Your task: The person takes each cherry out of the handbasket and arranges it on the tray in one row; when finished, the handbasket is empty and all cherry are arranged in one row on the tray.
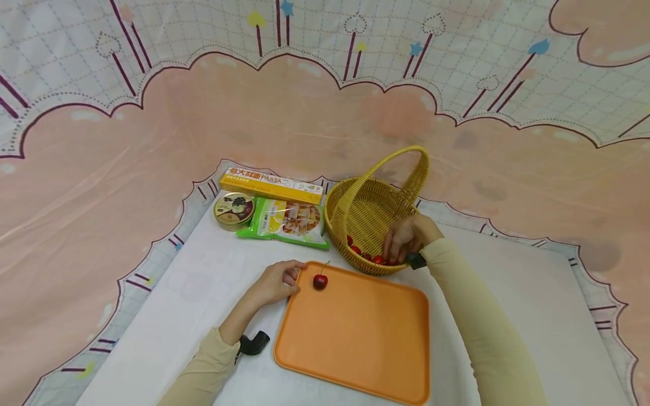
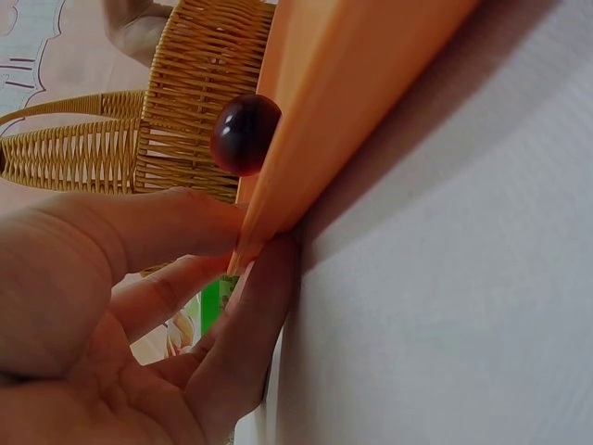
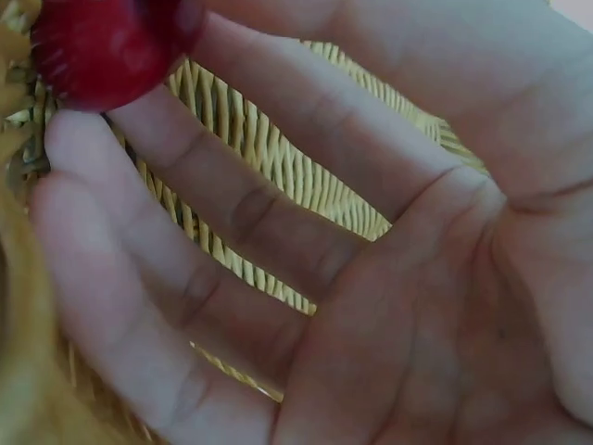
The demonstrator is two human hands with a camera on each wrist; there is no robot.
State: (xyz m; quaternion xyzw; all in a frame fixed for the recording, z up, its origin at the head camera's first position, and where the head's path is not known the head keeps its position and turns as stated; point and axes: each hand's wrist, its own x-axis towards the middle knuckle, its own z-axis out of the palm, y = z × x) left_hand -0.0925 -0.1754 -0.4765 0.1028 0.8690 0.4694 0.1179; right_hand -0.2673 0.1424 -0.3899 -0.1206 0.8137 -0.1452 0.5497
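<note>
My left hand grips the far left corner of an orange tray. Its thumb and fingers pinch the rim from above and below in the left wrist view. One dark red cherry with a stem lies on the tray, close to that hand. Reaching into a yellow wicker basket, my right hand is down among several red cherries along the near inner wall. In the right wrist view, thumb and fingertips pinch a shiny red cherry, partly cut off by the frame edge.
Left of the basket are a green and white food packet, a round tin and a yellow and white pasta box. The basket's tall handle arches above it. A white cloth covers the table, with a patterned curtain behind.
</note>
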